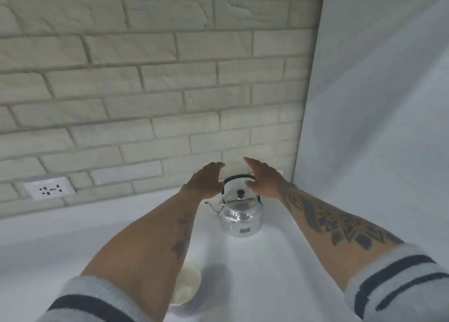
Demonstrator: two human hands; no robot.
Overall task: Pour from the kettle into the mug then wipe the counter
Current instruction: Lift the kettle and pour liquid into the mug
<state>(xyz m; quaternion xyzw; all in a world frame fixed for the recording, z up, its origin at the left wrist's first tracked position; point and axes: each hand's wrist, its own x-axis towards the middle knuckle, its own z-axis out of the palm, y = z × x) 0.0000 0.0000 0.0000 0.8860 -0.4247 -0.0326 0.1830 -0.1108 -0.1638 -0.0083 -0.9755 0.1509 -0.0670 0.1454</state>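
Observation:
A shiny steel kettle with a black arched handle and black lid knob stands on the white counter near the back wall, spout pointing left. My left hand hovers just left of the handle, fingers apart, holding nothing. My right hand is above and right of the handle, open too, its thumb close to the handle. A pale cream mug sits nearer me, partly hidden under my left forearm.
A brick-pattern wall runs behind the counter, with a white power socket low at the left. A tall white panel closes off the right side next to the kettle.

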